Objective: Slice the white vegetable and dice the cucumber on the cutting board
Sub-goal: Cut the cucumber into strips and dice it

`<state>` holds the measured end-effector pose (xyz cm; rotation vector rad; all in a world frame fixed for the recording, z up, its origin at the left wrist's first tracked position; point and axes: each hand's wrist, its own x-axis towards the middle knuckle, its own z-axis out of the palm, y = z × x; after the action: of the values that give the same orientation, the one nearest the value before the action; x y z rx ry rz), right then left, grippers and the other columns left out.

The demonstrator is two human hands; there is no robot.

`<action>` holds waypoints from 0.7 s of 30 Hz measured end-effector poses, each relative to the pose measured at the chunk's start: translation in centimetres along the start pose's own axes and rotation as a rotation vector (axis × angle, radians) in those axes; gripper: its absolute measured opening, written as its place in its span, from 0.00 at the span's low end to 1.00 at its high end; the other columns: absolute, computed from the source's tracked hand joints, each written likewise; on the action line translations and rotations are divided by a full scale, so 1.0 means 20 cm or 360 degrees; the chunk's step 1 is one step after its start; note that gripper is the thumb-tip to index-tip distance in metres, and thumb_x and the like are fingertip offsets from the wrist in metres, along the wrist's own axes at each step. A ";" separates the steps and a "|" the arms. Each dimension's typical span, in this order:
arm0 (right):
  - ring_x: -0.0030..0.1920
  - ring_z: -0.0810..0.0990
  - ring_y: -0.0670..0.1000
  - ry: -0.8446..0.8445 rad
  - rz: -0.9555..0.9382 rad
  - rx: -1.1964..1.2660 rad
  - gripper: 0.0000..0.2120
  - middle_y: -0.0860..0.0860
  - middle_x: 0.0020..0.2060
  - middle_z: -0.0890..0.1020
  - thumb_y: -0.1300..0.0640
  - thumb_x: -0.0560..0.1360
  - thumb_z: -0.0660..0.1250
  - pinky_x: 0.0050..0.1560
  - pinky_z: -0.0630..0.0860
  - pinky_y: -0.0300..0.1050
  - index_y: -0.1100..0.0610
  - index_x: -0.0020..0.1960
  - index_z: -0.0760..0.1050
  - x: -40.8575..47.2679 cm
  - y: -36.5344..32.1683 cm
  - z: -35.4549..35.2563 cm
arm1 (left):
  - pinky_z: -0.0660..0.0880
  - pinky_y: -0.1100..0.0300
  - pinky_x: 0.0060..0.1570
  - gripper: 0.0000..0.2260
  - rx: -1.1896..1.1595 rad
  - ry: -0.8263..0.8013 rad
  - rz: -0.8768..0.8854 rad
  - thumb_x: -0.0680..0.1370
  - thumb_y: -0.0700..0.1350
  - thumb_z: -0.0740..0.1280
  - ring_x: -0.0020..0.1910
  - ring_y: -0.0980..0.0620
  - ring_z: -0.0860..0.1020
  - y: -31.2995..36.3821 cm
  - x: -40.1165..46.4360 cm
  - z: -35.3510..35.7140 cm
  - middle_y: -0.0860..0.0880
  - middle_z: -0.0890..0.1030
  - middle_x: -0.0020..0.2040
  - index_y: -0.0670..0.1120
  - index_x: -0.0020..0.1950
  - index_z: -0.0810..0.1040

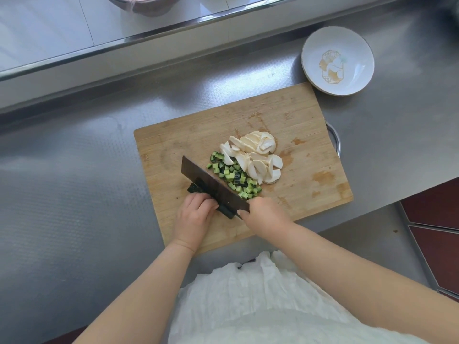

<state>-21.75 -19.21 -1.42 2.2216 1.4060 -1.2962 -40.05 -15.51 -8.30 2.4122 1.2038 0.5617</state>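
A wooden cutting board lies on the steel counter. White vegetable slices are piled near its middle. Green cucumber dice lie just below and left of them. My right hand grips the handle of a dark cleaver, whose blade stands on the board left of the dice. My left hand presses down on the uncut dark green cucumber strips, which poke out from under the fingers against the blade's left side.
A white dish with a gold pattern sits beyond the board's far right corner. A raised steel ledge runs along the back, with a dark bowl behind it. The counter edge drops off at right to red floor tiles.
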 end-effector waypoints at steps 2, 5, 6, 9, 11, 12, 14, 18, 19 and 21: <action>0.32 0.74 0.50 -0.0038 -0.0004 0.0066 0.12 0.50 0.33 0.74 0.46 0.77 0.61 0.27 0.66 0.41 0.53 0.41 0.71 0.02 0.01 -0.05 | 0.74 0.55 0.38 0.07 -0.0004 0.0013 -0.0017 0.75 0.42 0.68 0.45 0.46 0.74 0.01 0.00 -0.01 0.45 0.80 0.43 0.40 0.41 0.81; 0.32 0.74 0.50 -0.0004 -0.0069 0.0003 0.13 0.50 0.32 0.74 0.45 0.78 0.59 0.28 0.67 0.42 0.53 0.42 0.72 0.00 0.01 -0.04 | 0.75 0.54 0.37 0.04 -0.0005 -0.0017 -0.0076 0.71 0.37 0.75 0.44 0.45 0.74 0.02 0.00 -0.02 0.44 0.80 0.42 0.40 0.40 0.81; 0.33 0.75 0.51 0.0040 -0.0106 -0.0059 0.13 0.49 0.32 0.74 0.45 0.78 0.58 0.29 0.67 0.42 0.53 0.44 0.73 -0.02 0.00 -0.02 | 0.75 0.54 0.36 0.04 -0.0005 -0.0036 -0.0091 0.70 0.37 0.75 0.44 0.45 0.75 0.03 0.00 -0.02 0.44 0.80 0.42 0.40 0.41 0.81; 0.38 0.78 0.56 0.0201 -0.0204 -0.0163 0.13 0.50 0.35 0.76 0.47 0.80 0.56 0.31 0.68 0.43 0.54 0.49 0.75 -0.08 -0.01 0.05 | 0.74 0.53 0.37 0.04 0.0017 -0.0008 -0.0119 0.71 0.39 0.74 0.43 0.44 0.75 0.05 0.00 -0.06 0.43 0.80 0.43 0.40 0.42 0.81; 0.40 0.79 0.57 0.0255 -0.0245 -0.0211 0.12 0.53 0.40 0.80 0.50 0.81 0.55 0.31 0.68 0.43 0.53 0.54 0.74 -0.11 -0.02 0.09 | 0.71 0.56 0.44 0.08 -0.0006 0.0151 -0.0219 0.76 0.43 0.67 0.46 0.45 0.73 0.07 0.00 -0.10 0.41 0.77 0.45 0.38 0.44 0.78; 0.40 0.80 0.57 0.0267 -0.0260 -0.0249 0.11 0.53 0.41 0.81 0.52 0.80 0.55 0.31 0.68 0.43 0.53 0.57 0.73 -0.11 -0.02 0.10 | 0.68 0.57 0.48 0.11 -0.0026 0.0265 -0.0263 0.78 0.45 0.63 0.48 0.45 0.71 0.08 0.01 -0.14 0.40 0.76 0.46 0.38 0.46 0.77; 0.41 0.80 0.58 0.0272 -0.0257 -0.0334 0.11 0.53 0.42 0.82 0.57 0.80 0.56 0.31 0.67 0.43 0.53 0.60 0.72 -0.12 -0.04 0.12 | 0.65 0.58 0.53 0.11 -0.0055 0.0454 -0.0227 0.80 0.46 0.59 0.50 0.46 0.70 0.11 0.09 -0.22 0.41 0.74 0.48 0.40 0.48 0.74; 0.43 0.81 0.58 0.0260 -0.0245 -0.0446 0.10 0.54 0.44 0.82 0.59 0.79 0.57 0.33 0.67 0.43 0.55 0.59 0.72 -0.12 -0.05 0.15 | 0.68 0.56 0.49 0.18 0.0214 -0.0337 -0.0038 0.82 0.55 0.52 0.47 0.50 0.74 0.19 0.36 -0.33 0.52 0.76 0.45 0.47 0.47 0.77; 0.43 0.82 0.58 0.0264 -0.0249 -0.0459 0.11 0.54 0.45 0.82 0.60 0.79 0.58 0.33 0.67 0.43 0.55 0.59 0.72 -0.12 -0.06 0.15 | 0.69 0.54 0.48 0.24 0.0387 -0.0740 -0.0052 0.81 0.59 0.46 0.47 0.50 0.75 0.21 0.43 -0.33 0.53 0.77 0.45 0.49 0.47 0.78; 0.43 0.81 0.58 0.0270 -0.0247 -0.0460 0.10 0.54 0.45 0.82 0.60 0.78 0.58 0.33 0.66 0.43 0.55 0.59 0.72 -0.13 -0.06 0.15 | 0.69 0.52 0.48 0.32 0.0670 -0.1354 -0.0082 0.79 0.65 0.39 0.50 0.49 0.76 0.24 0.51 -0.30 0.51 0.79 0.49 0.51 0.51 0.80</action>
<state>-24.84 -21.90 -0.96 2.1014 1.7336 -0.8919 -34.21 -8.92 0.97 2.4748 1.0307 -0.7521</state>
